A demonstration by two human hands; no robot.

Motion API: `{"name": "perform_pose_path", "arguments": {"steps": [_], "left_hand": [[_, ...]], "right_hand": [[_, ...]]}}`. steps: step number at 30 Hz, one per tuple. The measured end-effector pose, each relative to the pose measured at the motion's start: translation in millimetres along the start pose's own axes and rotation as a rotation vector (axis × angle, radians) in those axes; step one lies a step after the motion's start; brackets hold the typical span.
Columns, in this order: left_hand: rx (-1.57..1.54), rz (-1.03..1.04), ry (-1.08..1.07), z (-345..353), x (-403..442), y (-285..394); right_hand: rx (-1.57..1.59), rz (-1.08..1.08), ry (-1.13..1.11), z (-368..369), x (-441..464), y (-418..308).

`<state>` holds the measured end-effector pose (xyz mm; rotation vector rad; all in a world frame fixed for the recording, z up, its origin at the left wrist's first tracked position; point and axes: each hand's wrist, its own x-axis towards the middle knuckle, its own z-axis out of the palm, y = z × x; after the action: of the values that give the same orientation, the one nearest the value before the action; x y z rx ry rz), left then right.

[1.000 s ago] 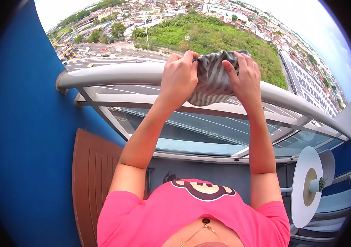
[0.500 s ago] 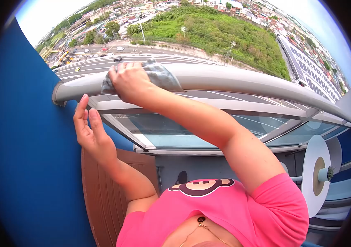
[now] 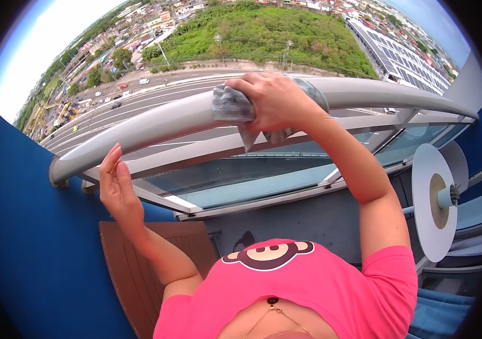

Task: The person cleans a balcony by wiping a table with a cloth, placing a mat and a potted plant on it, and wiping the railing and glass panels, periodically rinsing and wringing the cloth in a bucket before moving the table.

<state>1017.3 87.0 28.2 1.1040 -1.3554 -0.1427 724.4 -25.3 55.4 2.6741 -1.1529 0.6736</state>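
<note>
A thick grey metal handrail [image 3: 161,121] curves across the top of a balcony railing. My right hand [image 3: 277,101] is wrapped over it, pressing a grey patterned cloth [image 3: 233,104] onto the rail. The cloth drapes over both sides of the tube, and one corner hangs below my fingers. My left hand [image 3: 119,189] is raised in front of the rail's left part, palm turned sideways, fingers extended and holding nothing. A small gap seems to lie between its fingertips and the rail.
Glass panels [image 3: 241,178] sit below the rail. A blue wall [image 3: 20,226] rises at the left, beside a brown slatted wooden panel [image 3: 156,254]. A round white table [image 3: 427,198] with a small plant [image 3: 454,194] stands at right. Beyond the rail, a road [image 3: 139,104] lies far below.
My right hand has slid rightward along the handrail with the cloth, from near the left end toward the middle. My left hand stays raised near the rail. The camera view has shifted slightly.
</note>
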Motion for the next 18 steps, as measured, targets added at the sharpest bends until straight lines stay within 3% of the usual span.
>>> {"name": "perform_pose_path", "arguments": {"steps": [3, 8, 11, 14, 17, 18], "left_hand": [[0.069, 0.041, -0.051, 11.7, 11.4, -4.0], [0.131, 0.125, -0.119, 18.1, 19.7, 4.2], [0.109, 0.058, -0.150, 8.5, 9.8, -4.2], [0.146, -0.019, -0.175, -5.8, -10.2, -14.5], [0.140, -0.172, -0.168, -28.3, -34.5, -31.0], [0.152, -0.210, -0.172, -35.2, -41.5, -33.6]], "right_hand": [[-0.103, -0.059, 0.046, -39.1, -66.2, 74.5], [-0.247, 0.181, 0.124, -89.8, -173.6, 166.3], [-0.316, 0.290, 0.246, -101.2, -230.5, 212.3], [-0.484, 0.457, 0.535, -97.3, -289.3, 261.0], [-0.074, 0.889, 1.064, -57.8, -339.2, 286.9], [-0.001, 0.913, 1.028, -47.6, -342.1, 281.3]]}}
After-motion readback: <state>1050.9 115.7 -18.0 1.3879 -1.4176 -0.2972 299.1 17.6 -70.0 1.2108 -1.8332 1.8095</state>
